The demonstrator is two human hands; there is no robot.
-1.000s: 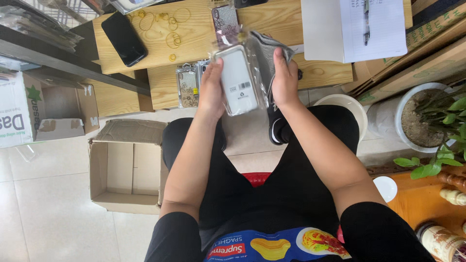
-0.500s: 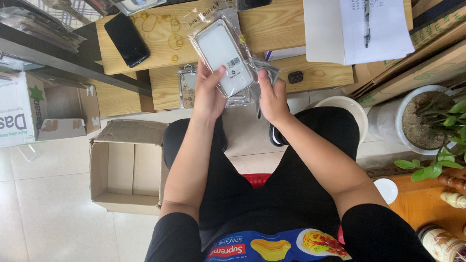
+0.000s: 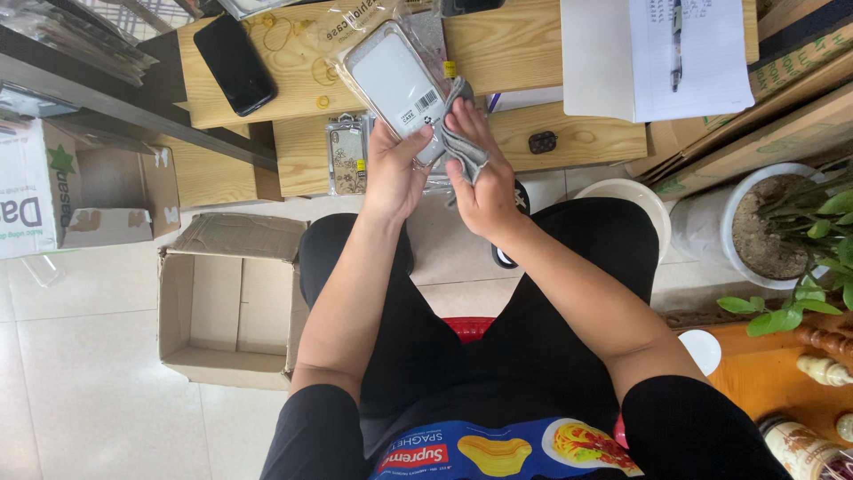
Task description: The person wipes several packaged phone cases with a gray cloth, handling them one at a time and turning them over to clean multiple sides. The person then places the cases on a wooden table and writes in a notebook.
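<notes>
Clear phone case in its glossy sleeve [image 3: 400, 89] is held over the table [image 3: 533, 53], at 12 o'clock from the lap. Left hand [image 3: 391, 173] pinches its lower edge; right hand [image 3: 484, 182] presses a grey cloth [image 3: 462, 142] against it. Probably light, springy and slick: hold by the edges.

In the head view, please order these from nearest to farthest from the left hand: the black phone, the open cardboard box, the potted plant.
From the left hand:
1. Flat black phone, up-left on the wooden table.
2. Open brown cardboard box, down-left on the floor.
3. Green plant in a white pot, far right.
</notes>
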